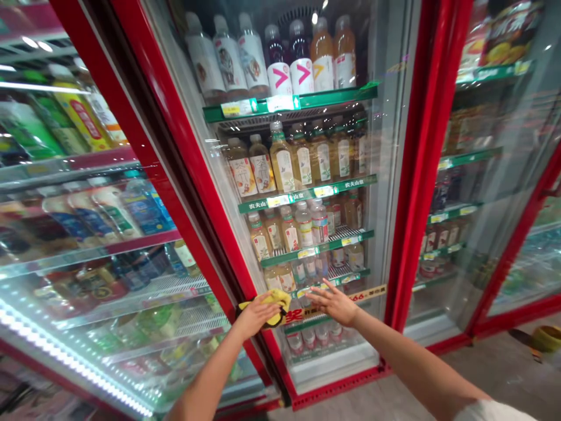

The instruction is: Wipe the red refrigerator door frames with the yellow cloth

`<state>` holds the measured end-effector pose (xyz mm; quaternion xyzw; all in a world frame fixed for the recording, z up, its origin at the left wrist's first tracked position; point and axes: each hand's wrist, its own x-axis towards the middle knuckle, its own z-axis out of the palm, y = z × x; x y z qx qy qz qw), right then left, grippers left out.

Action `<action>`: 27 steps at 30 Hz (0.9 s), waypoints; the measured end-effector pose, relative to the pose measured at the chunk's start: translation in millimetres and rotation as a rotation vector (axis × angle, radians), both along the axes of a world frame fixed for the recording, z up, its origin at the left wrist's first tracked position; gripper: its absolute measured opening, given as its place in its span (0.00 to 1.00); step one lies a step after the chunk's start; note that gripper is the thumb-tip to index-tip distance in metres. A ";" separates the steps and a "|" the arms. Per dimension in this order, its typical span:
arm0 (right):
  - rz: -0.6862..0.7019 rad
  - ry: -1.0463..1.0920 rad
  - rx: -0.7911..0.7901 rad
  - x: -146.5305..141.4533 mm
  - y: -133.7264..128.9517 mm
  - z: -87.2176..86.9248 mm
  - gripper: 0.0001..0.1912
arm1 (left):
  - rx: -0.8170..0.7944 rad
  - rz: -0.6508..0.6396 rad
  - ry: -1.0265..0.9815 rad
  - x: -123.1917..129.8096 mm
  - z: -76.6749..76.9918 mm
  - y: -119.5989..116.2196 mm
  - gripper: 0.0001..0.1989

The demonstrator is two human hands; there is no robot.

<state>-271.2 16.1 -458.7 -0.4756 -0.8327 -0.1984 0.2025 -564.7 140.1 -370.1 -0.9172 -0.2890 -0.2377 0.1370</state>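
Observation:
My left hand (258,316) is closed on a yellow cloth with dark edging (279,297), pressed against the red frame (239,263) of a glass-door drinks fridge. To its right, my right hand (335,305) has its fingers spread in front of the glass door (372,257); it holds nothing. Whether its fingertips touch the glass I cannot tell. Close to both hands, a printed strip with red and dark characters (294,316) runs across the door. Behind the glass, several bottles (284,166) stand in rows on green-edged shelves (307,193).
An open-fronted, lit drinks cooler (87,251) stands at the left. More red-framed fridge doors (464,316) continue on the right. A yellow round container (547,338) sits on the grey floor (495,374) at the right edge.

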 end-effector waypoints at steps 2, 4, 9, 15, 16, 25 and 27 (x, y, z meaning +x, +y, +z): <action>0.017 0.040 -0.019 17.6 -4.0 7.7 0.25 | 0.012 -0.075 0.081 4.5 9.5 8.7 0.19; 0.015 0.069 -0.054 30.0 -7.1 17.6 0.28 | 0.037 -0.115 0.135 19.4 16.9 17.2 0.17; 0.035 0.083 -0.022 41.9 -8.1 21.7 0.27 | 0.083 -0.066 0.163 60.2 -14.6 0.9 0.29; 0.056 -0.220 0.159 82.9 -5.2 16.9 0.19 | 0.080 -0.146 0.288 60.9 -30.4 -6.4 0.19; 0.057 -0.256 0.190 91.3 -5.4 17.3 0.19 | 0.091 -0.126 0.277 63.4 -25.3 -1.4 0.21; 0.026 -0.279 0.178 130.1 -16.9 -7.9 0.19 | 0.133 -0.068 0.265 107.8 -74.8 -11.2 0.29; 0.031 -0.287 0.182 140.2 -20.9 -11.1 0.18 | 0.136 -0.152 0.323 106.1 -83.5 -9.9 0.28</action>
